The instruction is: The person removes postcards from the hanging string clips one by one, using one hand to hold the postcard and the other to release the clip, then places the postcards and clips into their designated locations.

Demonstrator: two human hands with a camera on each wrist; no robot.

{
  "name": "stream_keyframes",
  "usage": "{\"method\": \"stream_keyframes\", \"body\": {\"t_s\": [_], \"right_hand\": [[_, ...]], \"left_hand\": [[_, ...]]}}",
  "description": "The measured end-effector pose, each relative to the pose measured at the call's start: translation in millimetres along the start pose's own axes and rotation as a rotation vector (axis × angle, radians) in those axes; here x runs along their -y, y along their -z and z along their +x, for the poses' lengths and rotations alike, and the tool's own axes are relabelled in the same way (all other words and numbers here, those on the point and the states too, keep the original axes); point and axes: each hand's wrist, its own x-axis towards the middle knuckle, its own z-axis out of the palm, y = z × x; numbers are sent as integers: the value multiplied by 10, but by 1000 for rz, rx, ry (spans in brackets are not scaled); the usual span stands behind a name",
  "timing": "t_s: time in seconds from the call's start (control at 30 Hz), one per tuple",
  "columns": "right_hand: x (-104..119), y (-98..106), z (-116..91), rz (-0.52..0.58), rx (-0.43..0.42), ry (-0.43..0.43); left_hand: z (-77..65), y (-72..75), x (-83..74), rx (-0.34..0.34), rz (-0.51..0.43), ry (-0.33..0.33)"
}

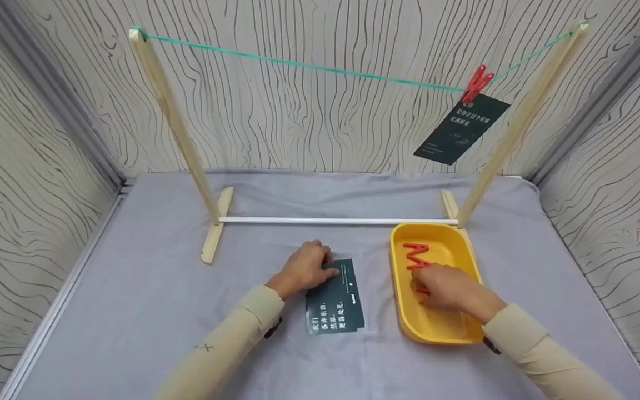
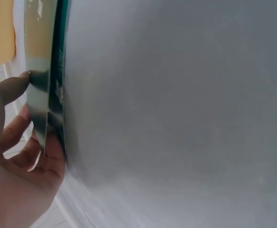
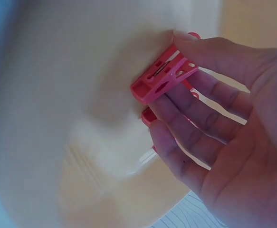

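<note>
Flat on the cloth lie overlapping dark green cards [image 1: 334,297] with white print. My left hand [image 1: 304,268] is at their upper left edge. The left wrist view shows its thumb and fingers pinching the top card [image 2: 37,52], whose edge stands apart from the card below. Inside a yellow tray [image 1: 399,300], my right hand [image 1: 450,288] pinches a red clothespin [image 3: 164,78] between thumb and fingers. More red clothespins [image 1: 416,248] lie in the tray, partly covered by that hand.
Behind the cards stands a wooden frame with a left post [image 1: 173,119], a right post [image 1: 525,122] and a white crossbar [image 1: 325,221]. A green string [image 1: 298,64] sags between the posts. Near its right end a red clothespin [image 1: 476,84] holds a hanging dark card [image 1: 461,130].
</note>
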Motion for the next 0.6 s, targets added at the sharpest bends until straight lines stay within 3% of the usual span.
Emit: {"method": "stream_keyframes", "body": {"t_s": [0.27, 0.6], "right_hand": [[-3, -13, -14, 18, -38, -9], [-24, 9, -14, -11, -61, 31]], "left_hand": [[-18, -13, -38, 11, 31, 42], [-21, -32, -32, -17, 80, 20]]}}
